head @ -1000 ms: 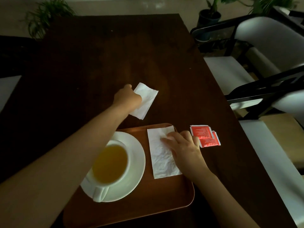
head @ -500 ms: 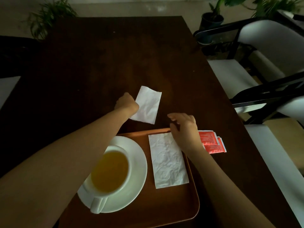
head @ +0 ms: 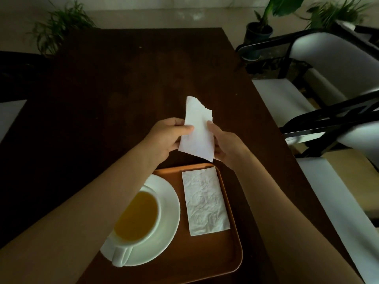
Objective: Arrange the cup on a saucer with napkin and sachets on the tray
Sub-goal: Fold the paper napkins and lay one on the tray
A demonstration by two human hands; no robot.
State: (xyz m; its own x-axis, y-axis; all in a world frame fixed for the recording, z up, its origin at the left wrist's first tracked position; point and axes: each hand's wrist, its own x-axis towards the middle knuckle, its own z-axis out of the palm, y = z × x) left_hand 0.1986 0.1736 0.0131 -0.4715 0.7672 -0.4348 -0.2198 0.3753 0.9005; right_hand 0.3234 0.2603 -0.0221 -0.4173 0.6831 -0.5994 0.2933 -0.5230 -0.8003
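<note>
An orange-brown tray (head: 233,238) lies on the dark wooden table (head: 123,83). On its left stands a white saucer (head: 170,214) carrying a white cup (head: 135,220) of yellow tea. A flat white napkin (head: 205,201) lies on the tray's right side. Above the tray's far edge, my left hand (head: 166,138) and my right hand (head: 227,144) both grip a second white napkin (head: 196,132), held up off the table between them. The red sachets are hidden behind my right forearm.
White-cushioned chairs with black frames (head: 328,83) stand along the table's right edge. Potted plants (head: 260,29) sit on the floor beyond the table, and another plant (head: 59,27) is at the far left.
My left hand lifted the second napkin off the table and brought it toward me. My right hand left the tray napkin and took hold of the lifted napkin's right side.
</note>
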